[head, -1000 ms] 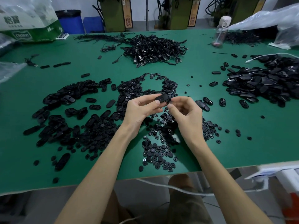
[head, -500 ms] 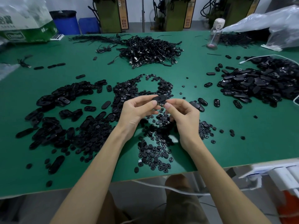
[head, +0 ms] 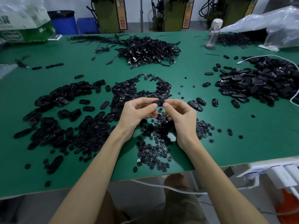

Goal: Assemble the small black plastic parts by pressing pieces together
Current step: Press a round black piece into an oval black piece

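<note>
I have the fingers of my left hand (head: 137, 113) and right hand (head: 181, 117) pinching one small black oval plastic shell (head: 159, 102) above the middle of the green bench (head: 242, 135), and, judging by the near heap of loose black round plastic caps (head: 152, 152), most of the assembly remains.

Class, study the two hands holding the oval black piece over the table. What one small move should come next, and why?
Probably squeeze the oval piece between thumbs and forefingers to seat its parts. The left hand and right hand both pinch it above the heap of small round parts. Whether it has snapped together cannot be seen.
</note>
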Demonstrator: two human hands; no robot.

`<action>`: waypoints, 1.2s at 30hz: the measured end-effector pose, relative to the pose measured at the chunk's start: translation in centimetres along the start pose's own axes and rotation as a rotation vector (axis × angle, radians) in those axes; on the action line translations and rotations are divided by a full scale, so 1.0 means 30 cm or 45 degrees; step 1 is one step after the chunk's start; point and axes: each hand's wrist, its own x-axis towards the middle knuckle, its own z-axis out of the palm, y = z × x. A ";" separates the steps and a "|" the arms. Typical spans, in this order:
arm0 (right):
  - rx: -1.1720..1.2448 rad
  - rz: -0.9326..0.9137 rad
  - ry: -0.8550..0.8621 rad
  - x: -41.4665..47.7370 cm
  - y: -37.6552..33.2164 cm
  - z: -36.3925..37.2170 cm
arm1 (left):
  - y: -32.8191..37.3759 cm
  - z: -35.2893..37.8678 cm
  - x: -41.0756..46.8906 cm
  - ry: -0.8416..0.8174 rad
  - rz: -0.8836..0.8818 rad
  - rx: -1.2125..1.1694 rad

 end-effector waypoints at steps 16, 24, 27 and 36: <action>-0.247 -0.121 0.006 0.001 0.006 0.008 | -0.013 0.010 0.000 -0.038 0.039 0.087; -0.276 -0.126 -0.013 -0.001 0.004 0.012 | -0.015 0.013 -0.001 -0.036 0.046 0.071; -0.256 -0.113 0.002 -0.002 0.003 0.012 | -0.016 0.016 -0.003 -0.031 0.041 0.073; -0.304 -0.104 0.007 -0.002 0.000 0.010 | -0.012 0.017 -0.005 -0.012 0.015 0.094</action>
